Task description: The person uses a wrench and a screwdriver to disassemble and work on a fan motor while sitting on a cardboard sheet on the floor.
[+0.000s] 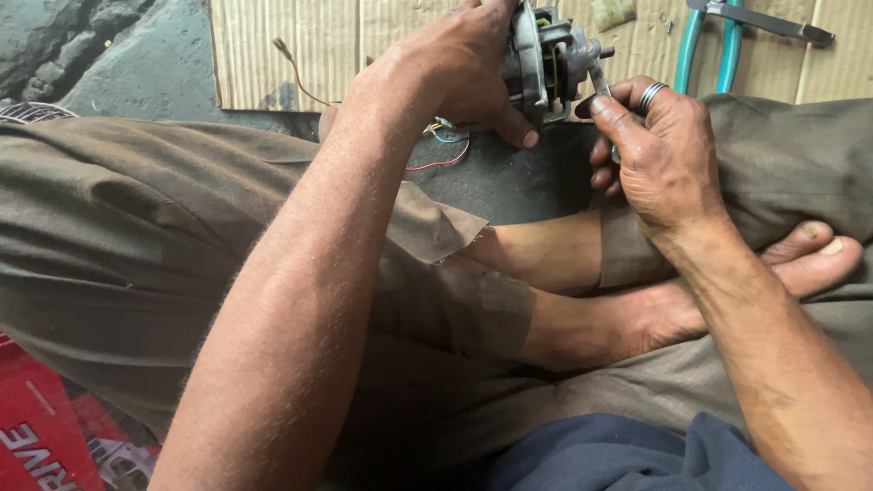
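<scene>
Left hand (459, 68) gripping a grey motor (546, 59) above the crossed legs, right hand (659, 150) pinching a small metal tool (600, 80) against its side, pliers (714, 41) lying on cardboard (273, 50) nearby

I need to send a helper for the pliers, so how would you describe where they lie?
Look past the crossed legs to the sheet of corrugated cardboard on the floor. At its far right end, beyond the right hand working at the small grey motor, lie the pliers. Their turquoise handles set them apart from everything nearby.
</scene>
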